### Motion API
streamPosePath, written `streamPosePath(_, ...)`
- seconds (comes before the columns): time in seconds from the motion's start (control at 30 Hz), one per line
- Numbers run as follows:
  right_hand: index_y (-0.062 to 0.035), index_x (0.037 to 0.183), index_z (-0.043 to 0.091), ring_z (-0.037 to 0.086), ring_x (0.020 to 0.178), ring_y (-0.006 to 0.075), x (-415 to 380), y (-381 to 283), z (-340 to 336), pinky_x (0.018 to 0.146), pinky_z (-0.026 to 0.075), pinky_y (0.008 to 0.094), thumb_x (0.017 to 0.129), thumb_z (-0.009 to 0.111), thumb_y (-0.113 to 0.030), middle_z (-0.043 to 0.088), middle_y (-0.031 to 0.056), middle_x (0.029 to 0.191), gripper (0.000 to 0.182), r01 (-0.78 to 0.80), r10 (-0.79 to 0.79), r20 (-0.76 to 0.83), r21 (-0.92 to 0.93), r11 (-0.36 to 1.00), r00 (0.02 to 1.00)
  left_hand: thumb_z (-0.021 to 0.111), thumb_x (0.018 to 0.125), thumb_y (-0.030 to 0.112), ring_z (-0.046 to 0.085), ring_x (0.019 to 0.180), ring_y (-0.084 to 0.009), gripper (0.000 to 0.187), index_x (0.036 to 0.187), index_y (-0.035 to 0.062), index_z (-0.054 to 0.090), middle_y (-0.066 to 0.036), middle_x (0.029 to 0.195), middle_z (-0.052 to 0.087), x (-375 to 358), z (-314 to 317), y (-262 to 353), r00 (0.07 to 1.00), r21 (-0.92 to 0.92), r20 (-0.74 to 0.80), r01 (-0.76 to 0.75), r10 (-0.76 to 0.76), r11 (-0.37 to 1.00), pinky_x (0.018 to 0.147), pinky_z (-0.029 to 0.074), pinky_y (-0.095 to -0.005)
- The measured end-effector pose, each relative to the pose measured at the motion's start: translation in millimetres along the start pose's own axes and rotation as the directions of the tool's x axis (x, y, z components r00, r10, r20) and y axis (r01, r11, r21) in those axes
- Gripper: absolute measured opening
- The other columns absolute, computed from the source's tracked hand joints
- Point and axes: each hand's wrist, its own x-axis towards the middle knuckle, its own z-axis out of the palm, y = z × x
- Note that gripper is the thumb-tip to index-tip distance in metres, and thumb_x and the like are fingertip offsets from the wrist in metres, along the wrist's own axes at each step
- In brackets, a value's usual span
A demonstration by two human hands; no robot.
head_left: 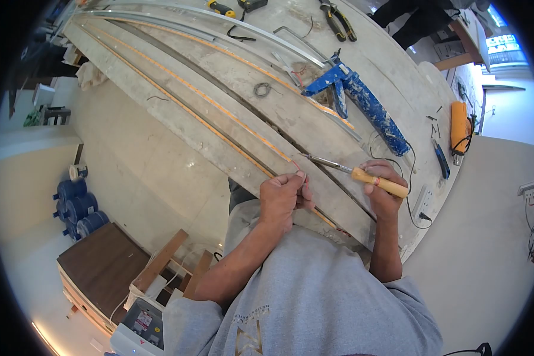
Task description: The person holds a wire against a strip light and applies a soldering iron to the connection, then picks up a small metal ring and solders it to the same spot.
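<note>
My left hand (283,199) pinches the thin red wire (298,167) at the end of an orange LED strip (219,109). In my right hand (384,188) is a soldering iron (381,182) with a wooden handle, its metal shaft pointing left. The iron's tip lies just above the red wire; whether they touch I cannot tell. Long strips run diagonally over the worktable (204,139) under both hands.
Beyond my hands lie a blue caulking gun (371,107), pliers (337,21), a coil of wire (262,89) and a curved metal profile (243,26). To the right are a utility knife (440,159), a power strip (422,202) and an orange tool (458,127).
</note>
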Motion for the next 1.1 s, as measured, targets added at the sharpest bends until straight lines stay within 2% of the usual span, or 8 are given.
streamPosePath(0.33, 0.0050, 0.093, 0.069, 0.064, 0.092, 0.0286, -1.0, 0.9, -2.2, 0.082, 0.050, 0.0358, 0.067, 0.076, -0.011, 0.066, 0.0210, 0.095, 0.031, 0.008, -0.007, -0.018, 0.030, 1.000, 1.000, 0.062, 0.094, 0.024, 0.061, 0.049, -0.0160, 0.023, 0.085, 0.0026, 0.066, -0.004, 0.062, 0.063, 0.2, -0.2, 0.2, 1.000, -0.012, -0.003, 0.009, -0.009, 1.000, 0.050, 0.052, -0.0278)
streamPosePath(0.77, 0.0055, 0.092, 0.068, 0.064, 0.092, 0.0294, -0.9, -1.8, 0.0, 0.082, 0.050, 0.0366, 0.068, 0.077, -0.014, 0.066, 0.0204, 0.093, 0.032, -0.012, 0.013, -0.031, 0.037, 0.999, 0.999, 0.062, 0.094, 0.024, 0.061, 0.049, -0.0152, 0.023, 0.088, 0.0021, 0.067, -0.003, 0.062, 0.063, -0.5, -0.5, 0.3, 1.000, -0.001, 0.000, 0.007, -0.007, 1.000, 0.051, 0.052, -0.0279)
streamPosePath(0.93, 0.0050, 0.092, 0.069, 0.064, 0.091, 0.0284, 0.1, 2.1, -1.4, 0.080, 0.050, 0.0360, 0.069, 0.077, -0.014, 0.067, 0.0195, 0.092, 0.032, 0.034, -0.034, 0.023, 0.005, 0.999, 0.999, 0.062, 0.094, 0.024, 0.061, 0.050, -0.0155, 0.023, 0.087, 0.0026, 0.067, -0.004, 0.062, 0.063, 0.7, -1.1, -0.4, 1.000, -0.014, 0.007, 0.005, -0.005, 1.000, 0.051, 0.052, -0.0281)
streamPosePath(1.1, 0.0050, 0.092, 0.069, 0.064, 0.090, 0.0277, 1.0, -2.4, 2.7, 0.080, 0.050, 0.0350, 0.067, 0.078, -0.012, 0.068, 0.0183, 0.091, 0.031, 0.011, -0.011, 0.038, 0.006, 1.000, 0.999, 0.063, 0.094, 0.023, 0.061, 0.049, -0.0155, 0.022, 0.086, 0.0031, 0.067, -0.004, 0.062, 0.063, 0.1, 0.2, 0.4, 1.000, -0.004, -0.002, 0.006, -0.006, 1.000, 0.051, 0.052, -0.0281)
